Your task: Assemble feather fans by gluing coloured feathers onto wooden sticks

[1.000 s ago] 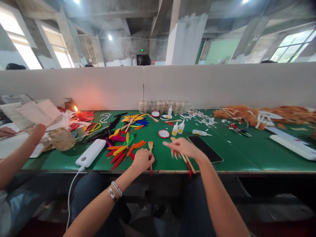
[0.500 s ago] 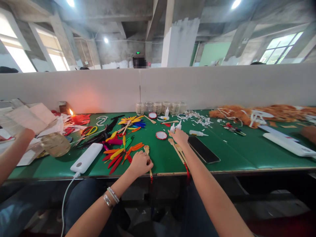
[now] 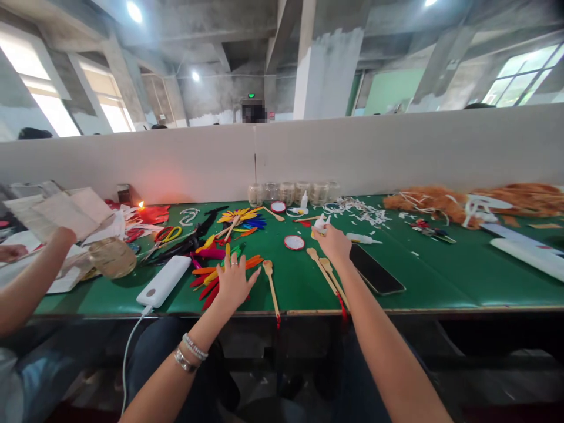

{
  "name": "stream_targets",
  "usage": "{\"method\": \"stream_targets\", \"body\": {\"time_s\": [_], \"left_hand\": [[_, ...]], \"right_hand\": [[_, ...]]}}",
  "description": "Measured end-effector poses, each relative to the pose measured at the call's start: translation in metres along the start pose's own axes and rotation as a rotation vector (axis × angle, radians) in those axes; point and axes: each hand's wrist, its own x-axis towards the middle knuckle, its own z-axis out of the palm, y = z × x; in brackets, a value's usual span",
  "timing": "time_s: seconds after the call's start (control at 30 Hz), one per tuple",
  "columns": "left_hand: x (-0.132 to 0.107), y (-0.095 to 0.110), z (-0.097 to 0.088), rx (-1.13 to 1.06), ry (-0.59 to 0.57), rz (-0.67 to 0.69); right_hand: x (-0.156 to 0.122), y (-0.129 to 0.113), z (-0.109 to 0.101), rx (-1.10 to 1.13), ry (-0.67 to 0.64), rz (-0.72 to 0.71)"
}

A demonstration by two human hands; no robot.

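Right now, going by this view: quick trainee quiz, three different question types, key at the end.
1. Which of these is at the fingertips of the right hand? A) scissors B) white bottles C) jars
2. True or false: the left hand grips the power bank.
3. Fill in: the dark phone lies to the ___ of the right hand.

Key: 1. B. 2. False; it is spread over the feathers. 3. Right.

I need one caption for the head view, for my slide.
Left hand spread over bright feathers, right hand at small white bottles, above a green table.
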Motion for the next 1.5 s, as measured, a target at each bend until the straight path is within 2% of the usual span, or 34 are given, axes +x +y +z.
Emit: {"method": "stream_targets", "body": {"time_s": [0.13,0.23,0.33,0.43,0.57,0.67,0.77,0.83,0.93,1.07,1.2,1.27,1.33,1.4,1.47,1.5], "left_hand": [[-0.003,-0.009,0.02,0.037,-0.101,0.034],[0.01,-0.024,0.028,0.024,-0.082,0.149],[0.028,-0.04,0.031,0.024,-0.087,0.174],[0.038,-0.048,0.031,-0.02,-0.022,0.182],[0.04,-0.038,0.024,-0.1,0.114,0.118],[0.04,-0.027,0.015,-0.174,0.161,0.092],[0.036,-0.018,0.011,-0.245,0.112,0.254],[0.032,-0.014,0.014,-0.225,0.069,0.346],[0.028,-0.013,0.025,-0.151,0.031,0.326],[0.033,-0.018,0.04,-0.133,0.019,0.233],[0.045,-0.026,0.043,-0.182,0.041,0.101],[0.049,-0.026,0.035,-0.254,0.077,0.054],[0.048,-0.021,0.016,-0.386,0.094,0.021],[0.038,-0.009,-0.014,-0.618,0.055,0.034],[0.017,0.008,-0.054,-0.943,-0.051,0.167],[0.002,0.018,-0.076,-1.113,-0.146,0.273]], "right_hand": [[-0.002,0.001,-0.003,0.012,0.025,-0.009],[-0.004,0.0,-0.004,0.011,0.03,-0.023],[-0.007,-0.003,-0.006,0.033,0.035,-0.046],[-0.011,-0.007,-0.008,0.095,0.088,-0.117],[-0.017,-0.016,-0.006,0.249,0.183,-0.305],[-0.02,-0.023,0.0,0.381,0.04,-0.345],[-0.025,-0.029,0.008,0.462,-0.168,-0.357],[-0.028,-0.032,0.011,0.461,-0.235,-0.389],[-0.032,-0.034,0.012,0.452,-0.252,-0.408],[-0.031,-0.036,0.009,0.502,-0.196,-0.434],[-0.032,-0.037,0.008,0.539,-0.193,-0.467],[-0.033,-0.037,0.01,0.558,-0.261,-0.45],[-0.034,-0.038,0.013,0.566,-0.304,-0.417],[-0.034,-0.04,0.016,0.573,-0.288,-0.4],[-0.034,-0.041,0.019,0.598,-0.263,-0.39],[-0.034,-0.042,0.019,0.608,-0.265,-0.375]]}}
